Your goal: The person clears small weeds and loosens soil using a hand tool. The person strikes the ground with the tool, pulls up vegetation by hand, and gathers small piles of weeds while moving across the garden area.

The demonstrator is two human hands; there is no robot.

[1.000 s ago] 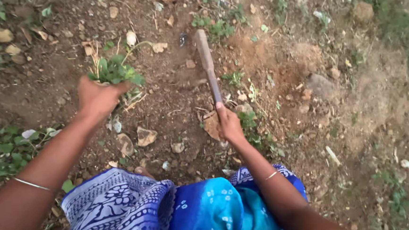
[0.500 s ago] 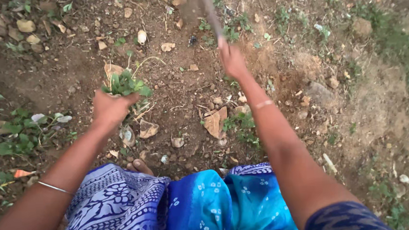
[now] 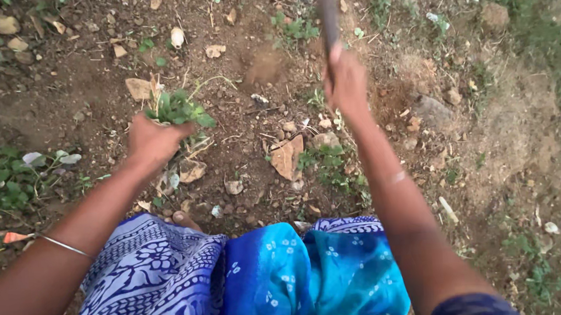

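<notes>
Starting far left: I'm seeing low green weeds (image 3: 3, 187) spreading over the soil, w/ a pale scrap lying among them, and a thin metal bangle (image 3: 64, 245) sitting on the left forearm.

Moving right, the left hand (image 3: 153, 140) is clenching a small bunch of pulled greens (image 3: 177, 108), fingers wrapping the stems low down, leaves fanning out toward the far side above the fist. The bunch is looking fresh: rounded green leaves, pale thin stems, a few dry straws mixed in. I'm judging it as light, soft and floppy, easy to crush, so the bundled stem bases are the place to be holding it, not the leaves. Just near of that hand a flat stone (image 3: 190, 171) is lying on the dirt, and a bare toe (image 3: 183, 218) is poking out from the blue-and-white patterned cloth (image 3: 165, 281) at the near edge.

Centre: a tan, broken rock slab (image 3: 287, 157) is sitting on loose brown soil, w/ small weeds (image 3: 329, 164) growing just right of it.

Right of centre, the right hand (image 3: 347, 85) is gripping a dark, narrow tool handle (image 3: 329, 12), fist closed round its near end; the shaft is running off the far edge, blurred, so I can't tell what head it's carrying. It's looking stiff and rigid, prob. wooden; holding near the end seems right for swinging.

Far right: bare earth, scattered pebbles, thin grass (image 3: 546, 37).
</notes>
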